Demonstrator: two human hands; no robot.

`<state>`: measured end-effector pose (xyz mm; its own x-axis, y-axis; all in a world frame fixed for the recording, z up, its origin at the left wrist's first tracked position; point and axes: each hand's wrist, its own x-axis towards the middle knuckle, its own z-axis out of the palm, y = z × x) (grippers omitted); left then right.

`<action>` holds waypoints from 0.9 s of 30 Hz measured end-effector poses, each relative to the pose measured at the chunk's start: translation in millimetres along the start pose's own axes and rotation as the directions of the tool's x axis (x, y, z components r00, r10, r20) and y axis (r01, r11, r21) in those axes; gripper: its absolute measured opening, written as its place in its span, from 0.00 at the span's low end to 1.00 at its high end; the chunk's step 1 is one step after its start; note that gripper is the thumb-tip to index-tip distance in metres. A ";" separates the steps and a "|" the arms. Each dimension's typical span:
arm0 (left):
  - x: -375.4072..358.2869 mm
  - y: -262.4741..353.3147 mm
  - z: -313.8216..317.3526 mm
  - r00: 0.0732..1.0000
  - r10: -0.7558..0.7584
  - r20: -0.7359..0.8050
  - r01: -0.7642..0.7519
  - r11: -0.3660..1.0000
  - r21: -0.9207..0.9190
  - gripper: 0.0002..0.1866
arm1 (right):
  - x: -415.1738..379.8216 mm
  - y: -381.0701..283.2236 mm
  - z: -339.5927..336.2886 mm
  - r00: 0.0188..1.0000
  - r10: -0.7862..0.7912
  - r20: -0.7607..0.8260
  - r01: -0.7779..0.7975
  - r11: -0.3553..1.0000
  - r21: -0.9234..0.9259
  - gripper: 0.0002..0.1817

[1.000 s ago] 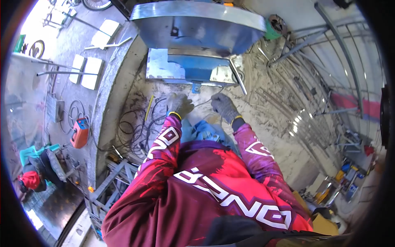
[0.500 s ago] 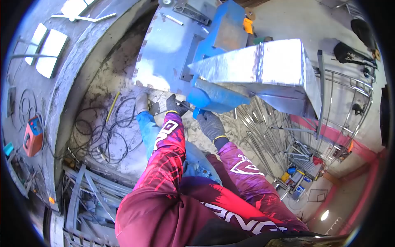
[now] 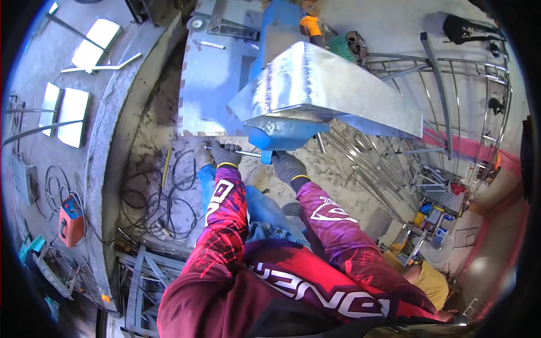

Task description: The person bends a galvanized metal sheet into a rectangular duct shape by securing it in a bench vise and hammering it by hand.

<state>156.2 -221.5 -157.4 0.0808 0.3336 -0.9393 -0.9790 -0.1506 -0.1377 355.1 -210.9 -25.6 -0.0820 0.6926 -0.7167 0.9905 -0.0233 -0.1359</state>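
Note:
A folded sheet-metal piece (image 3: 332, 84), shiny and box-like, sits at the blue bench vise (image 3: 287, 135), hiding much of its jaws. Below the vise body, a steel handle bar (image 3: 248, 152) runs sideways through the blue screw head (image 3: 266, 157). My left hand (image 3: 226, 154), in a dark grey glove, is closed around the bar's left part. My right hand (image 3: 289, 167), gloved the same way, is closed at the right side of the screw head. Its fingertips, and whatever lies inside them, are partly hidden.
The steel worktable (image 3: 211, 107) carries a white marker (image 3: 211, 44) and an orange angle grinder (image 3: 310, 25). Black cables (image 3: 174, 191) coil on the floor at left, near an orange machine (image 3: 71, 221). Metal bars (image 3: 360, 155) lie at right. Another person in tan clothing (image 3: 433, 284) is at lower right.
My left hand has shifted left with the bar, which now shows longer and more level. The view has turned, so the sheet-metal piece sits further left. The other person has come into view.

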 end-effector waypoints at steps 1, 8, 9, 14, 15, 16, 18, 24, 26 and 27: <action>-4.9 0.3 6.3 0.998 -0.004 -0.064 0.002 0.999 -0.034 0.16 | 4.9 7.4 10.7 0.997 -0.069 -0.038 0.069 0.998 -0.007 0.23; 64.1 57.1 -19.4 0.987 0.131 -0.092 -0.130 0.991 0.008 0.24 | -10.9 -11.9 -6.6 0.997 0.070 0.037 -0.073 0.992 0.104 0.25; 67.7 65.9 -27.1 0.991 0.132 -0.022 -0.131 0.990 0.045 0.28 | -6.9 -7.1 -1.4 0.998 0.049 0.044 -0.053 0.992 0.118 0.26; 66.7 74.1 -25.8 0.974 0.095 -0.205 -0.085 0.995 0.056 0.16 | -4.2 -17.8 9.8 0.998 0.061 0.012 -0.062 0.940 0.336 0.28; 66.3 75.4 -20.3 0.975 0.068 -0.210 -0.052 0.996 0.078 0.14 | -3.1 -26.5 9.0 0.999 0.038 0.002 -0.036 0.924 0.381 0.31; 67.1 75.1 -13.4 0.976 0.039 -0.213 -0.017 0.994 0.107 0.17 | -1.6 -38.6 10.7 0.999 0.050 -0.014 -0.040 0.913 0.406 0.31; 77.5 78.8 -20.6 0.998 0.049 -0.027 -0.044 0.986 0.162 0.14 | -0.9 -62.8 24.7 0.938 0.290 -0.188 -0.239 0.937 0.254 0.34; -24.0 105.7 -6.1 0.975 0.162 0.154 -0.185 0.971 0.149 0.12 | 38.0 -15.6 43.2 0.997 -0.060 0.058 0.027 0.889 0.457 0.33; -56.3 104.4 16.8 0.975 0.223 0.001 -0.220 0.959 0.179 0.13 | 50.2 -10.5 46.4 0.992 -0.088 0.086 0.040 0.892 0.450 0.32; -48.4 119.1 7.4 0.933 0.030 0.358 -0.105 0.976 0.192 0.14 | 45.6 -13.3 48.7 0.997 -0.066 0.031 0.044 0.889 0.455 0.31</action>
<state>34.3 -248.7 -126.1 -0.0215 0.6402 -0.7679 -0.9997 -0.0035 0.0251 332.8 -214.1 -89.8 -0.1504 0.6696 -0.7273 0.8269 -0.3180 -0.4638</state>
